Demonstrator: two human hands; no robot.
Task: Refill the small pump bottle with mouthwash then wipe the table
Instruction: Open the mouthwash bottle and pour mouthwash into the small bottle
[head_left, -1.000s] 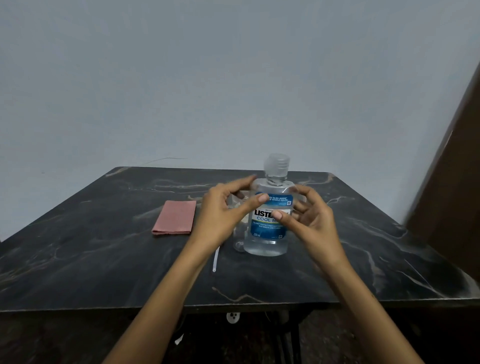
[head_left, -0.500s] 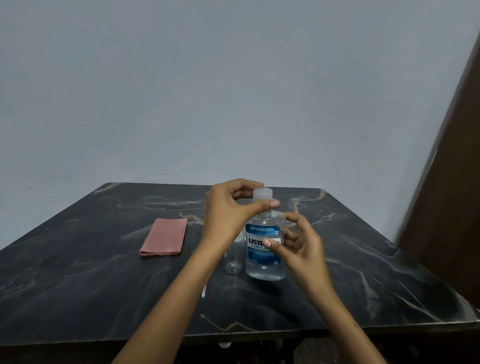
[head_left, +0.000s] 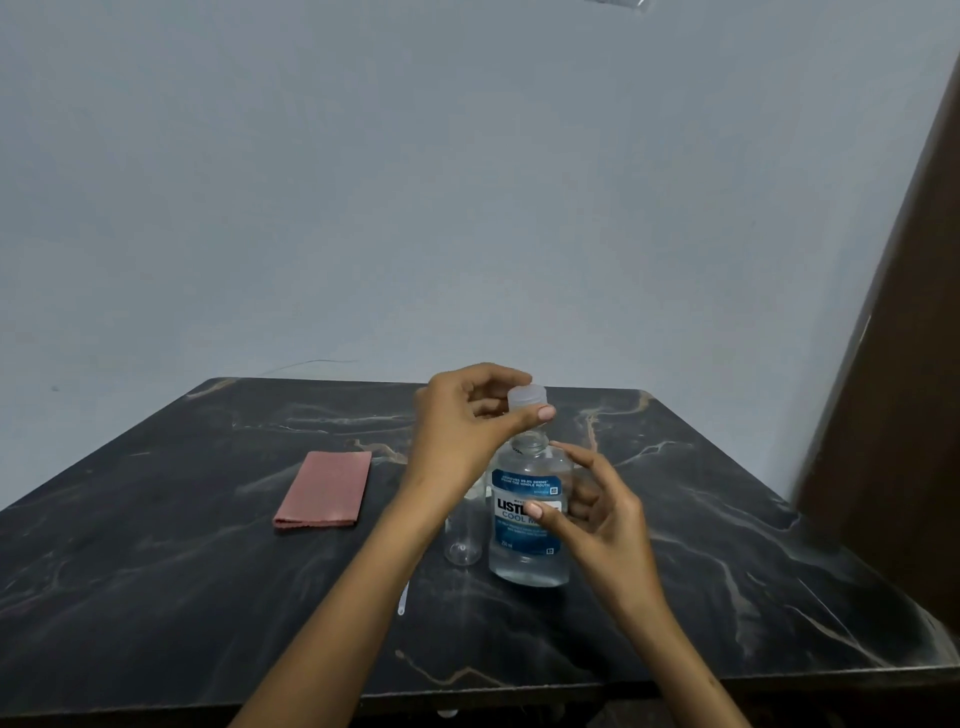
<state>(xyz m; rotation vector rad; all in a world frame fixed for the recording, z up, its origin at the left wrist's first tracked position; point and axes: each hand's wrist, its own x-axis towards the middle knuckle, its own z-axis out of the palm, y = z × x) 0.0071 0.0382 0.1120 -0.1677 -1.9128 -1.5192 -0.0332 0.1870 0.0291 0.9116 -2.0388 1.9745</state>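
Observation:
A clear mouthwash bottle (head_left: 527, 545) with a blue label stands upright mid-table, its neck uncovered. My left hand (head_left: 462, 431) pinches its translucent cap (head_left: 526, 399) just above the neck. My right hand (head_left: 597, 509) curls around the bottle's right side, thumb on the label. A small clear bottle (head_left: 464, 538) without a top stands touching the big one's left side, partly hidden by my left forearm. A thin white tube (head_left: 401, 597) lies on the table by that forearm; the pump head is hidden.
A folded pink cloth (head_left: 324, 489) lies flat to the left on the dark marble table (head_left: 156, 571). A grey wall stands behind the table's far edge. A brown door or panel (head_left: 898, 415) rises at the right.
My left hand went from the bottle's side to its cap and lifted the cap off the neck. My right hand stayed on the bottle. The camera tilted up.

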